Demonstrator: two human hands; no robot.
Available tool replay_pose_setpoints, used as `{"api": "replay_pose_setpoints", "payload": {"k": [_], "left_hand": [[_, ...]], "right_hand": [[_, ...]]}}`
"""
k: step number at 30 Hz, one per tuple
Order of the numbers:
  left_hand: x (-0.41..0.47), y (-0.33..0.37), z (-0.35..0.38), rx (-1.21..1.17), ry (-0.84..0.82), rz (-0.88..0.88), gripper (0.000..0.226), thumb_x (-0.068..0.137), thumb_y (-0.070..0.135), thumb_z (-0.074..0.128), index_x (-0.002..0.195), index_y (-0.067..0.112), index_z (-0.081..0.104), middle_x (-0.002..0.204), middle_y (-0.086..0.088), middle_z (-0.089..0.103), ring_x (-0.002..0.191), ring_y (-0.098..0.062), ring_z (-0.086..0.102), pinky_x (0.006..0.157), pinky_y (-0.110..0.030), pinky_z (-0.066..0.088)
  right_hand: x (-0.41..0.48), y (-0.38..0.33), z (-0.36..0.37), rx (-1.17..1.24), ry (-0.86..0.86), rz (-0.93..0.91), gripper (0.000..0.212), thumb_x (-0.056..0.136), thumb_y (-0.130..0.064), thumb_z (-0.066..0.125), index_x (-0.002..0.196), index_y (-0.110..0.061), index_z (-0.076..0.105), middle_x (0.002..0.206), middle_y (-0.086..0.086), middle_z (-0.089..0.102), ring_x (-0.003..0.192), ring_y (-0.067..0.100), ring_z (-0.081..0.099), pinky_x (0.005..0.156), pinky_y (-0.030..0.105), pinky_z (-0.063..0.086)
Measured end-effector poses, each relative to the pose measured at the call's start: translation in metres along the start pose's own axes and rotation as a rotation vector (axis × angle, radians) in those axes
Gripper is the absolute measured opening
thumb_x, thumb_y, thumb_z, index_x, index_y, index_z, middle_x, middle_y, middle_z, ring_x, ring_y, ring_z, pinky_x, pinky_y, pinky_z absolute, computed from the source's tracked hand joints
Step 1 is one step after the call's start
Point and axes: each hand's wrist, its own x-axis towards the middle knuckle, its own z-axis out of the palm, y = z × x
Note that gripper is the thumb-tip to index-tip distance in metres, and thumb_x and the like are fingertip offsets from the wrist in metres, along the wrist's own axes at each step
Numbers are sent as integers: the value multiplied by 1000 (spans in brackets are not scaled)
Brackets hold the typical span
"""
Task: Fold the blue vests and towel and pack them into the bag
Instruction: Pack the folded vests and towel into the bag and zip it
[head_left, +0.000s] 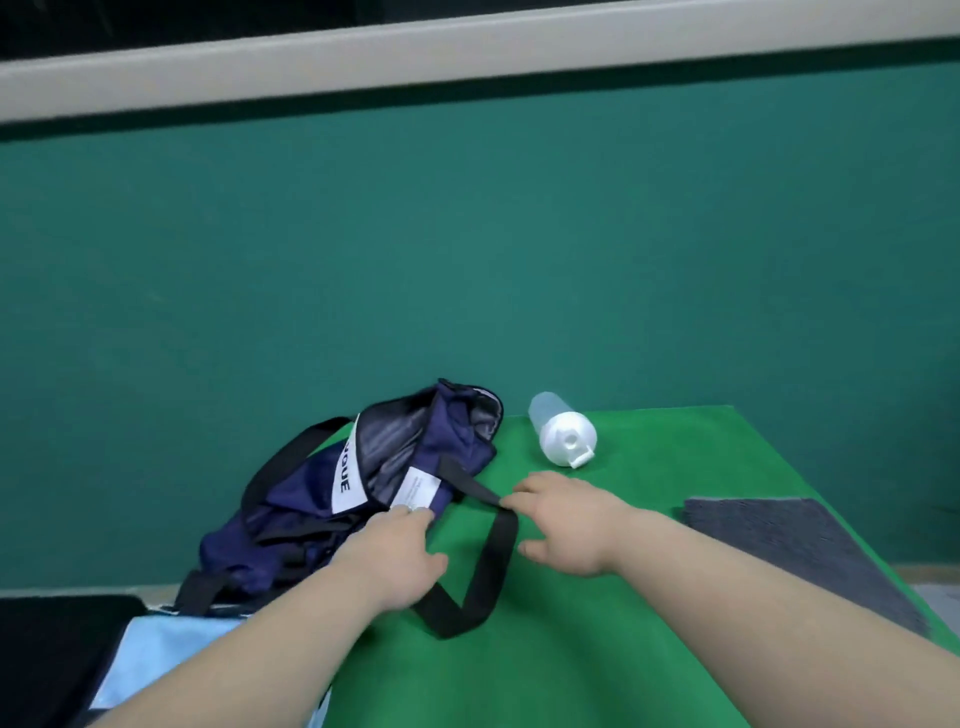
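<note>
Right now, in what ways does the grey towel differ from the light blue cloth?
The grey towel is dark; the light blue cloth is pale. The towel lies at the right of the green table, the cloth at the near left, below the bag. The towel shows plainly; the left forearm covers part of the cloth. Both lie outside the bag, unheld: the left hand grips the bag, the right hand pinches its strap.
</note>
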Motion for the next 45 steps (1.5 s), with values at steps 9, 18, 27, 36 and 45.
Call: {"api": "replay_pose_setpoints", "payload": {"k": [9,18,27,36,45], "left_hand": [[44,-46,-12,92,-52,5,33,88,42,50,112,21,50,128,0,54,121,-27,53,98,-41,44],[102,-71,0,424,34,-173,41,85,48,54,118,23,54,115,2,57,116,-25,37,95,-42,26],[114,-89,-3,288,-149,-263,50,87,61,53,125,29,58,140,-5,40,140,-33,22,107,-76,-10],[116,-103,-68,107,378,-180,10,96,23,43,105,26,43,142,-13,35,148,-39,9,109,-73,18],[106,-102,-172,-98,761,-111,19,98,22,41,81,20,31,88,-1,39,91,-31,45,89,-55,45]], "right_hand": [[128,-19,-12,-38,53,-115,60,88,-34,60,145,-25,47,148,-1,45,140,23,33,112,45,36],[220,-16,-17,-328,-6,-103,66,89,-18,47,152,-25,32,152,-1,38,153,27,3,117,67,-9],[232,12,-19,-295,102,8,24,96,-26,46,113,-29,62,134,-6,49,153,27,6,116,68,-9],[219,24,-83,97,446,126,6,94,-21,46,98,-18,49,92,4,59,88,33,57,70,37,45],[204,-8,-178,380,831,199,16,92,-19,52,105,-18,62,101,1,67,90,24,55,76,34,46]]}}
